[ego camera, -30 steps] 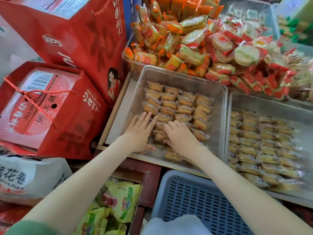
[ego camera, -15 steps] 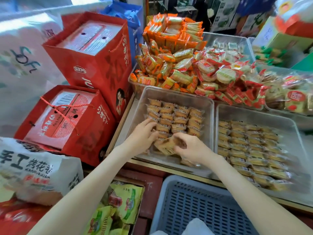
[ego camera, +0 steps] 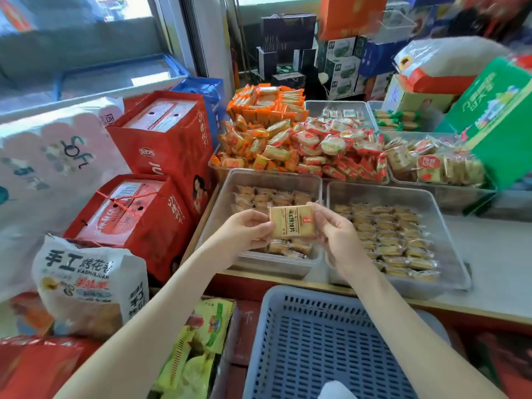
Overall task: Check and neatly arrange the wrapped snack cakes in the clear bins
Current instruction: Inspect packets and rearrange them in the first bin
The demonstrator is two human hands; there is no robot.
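I hold one wrapped snack cake (ego camera: 291, 222), a tan square packet with a red label, up above the left clear bin (ego camera: 227, 191). My left hand (ego camera: 247, 230) pinches its left edge and my right hand (ego camera: 338, 234) pinches its right edge. Below it, rows of the same wrapped cakes (ego camera: 273, 198) lie in the left bin, partly hidden by my hands. The right clear bin (ego camera: 443, 226) holds several neat rows of similar cakes (ego camera: 394, 240).
Heaped bins of orange and red wrapped snacks (ego camera: 288, 145) stand behind. Red gift boxes (ego camera: 161, 139) crowd the left side, with a white snack bag (ego camera: 86, 280) below them. A blue slotted basket (ego camera: 316, 341) sits in front of me. A green box (ego camera: 495, 116) stands far right.
Both hands went from resting on the cakes in the left bin to lifting one packet out and up. My head has tilted up, showing more of the shop behind.
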